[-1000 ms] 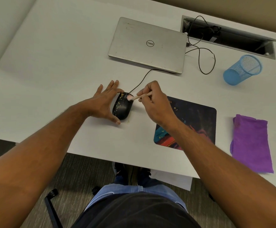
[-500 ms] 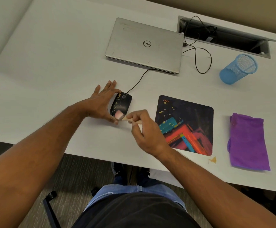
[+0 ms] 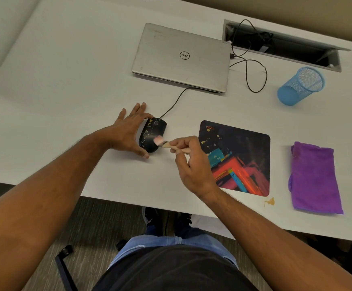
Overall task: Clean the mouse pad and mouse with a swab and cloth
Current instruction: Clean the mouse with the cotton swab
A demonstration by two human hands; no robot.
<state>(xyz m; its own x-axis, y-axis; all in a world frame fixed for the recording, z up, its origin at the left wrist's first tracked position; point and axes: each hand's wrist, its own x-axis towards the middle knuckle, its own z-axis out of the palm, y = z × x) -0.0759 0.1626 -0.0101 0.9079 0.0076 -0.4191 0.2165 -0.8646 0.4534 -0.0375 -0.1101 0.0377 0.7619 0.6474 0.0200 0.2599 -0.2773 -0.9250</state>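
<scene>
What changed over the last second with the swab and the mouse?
The right hand drew the swab from the front of the mouse, by its cable, back toward the person; the pink tip now sits at the mouse's right side. It holds the handle throughout. The left hand stayed braced against the mouse's left side. The mouse pad and purple cloth lie untouched.

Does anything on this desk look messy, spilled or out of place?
Yes. Yellowish splatter covers the black mouse and dots the far left part of the mouse pad. A tan smear sits on the table just off the pad's near right corner.
</scene>
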